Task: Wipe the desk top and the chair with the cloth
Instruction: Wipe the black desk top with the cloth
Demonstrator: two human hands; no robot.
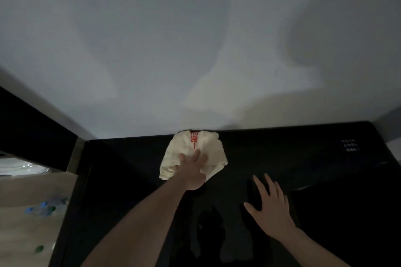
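A cream cloth (213, 149) with red lettering lies bunched on the glossy black desk top (130, 180), up against the back edge where the desk meets the wall. My left hand (192, 171) presses down on the cloth's near part with its fingers stretched forward over it. My right hand (269, 206) rests flat on the desk to the right, fingers spread, holding nothing. No chair is in view.
A plain pale wall (195, 50) rises directly behind the desk. A small white printed label (349, 145) sits near the desk's far right corner. To the left, past the desk's edge, light flooring (26, 234) shows with several plastic bottles with blue and green caps (43, 209).
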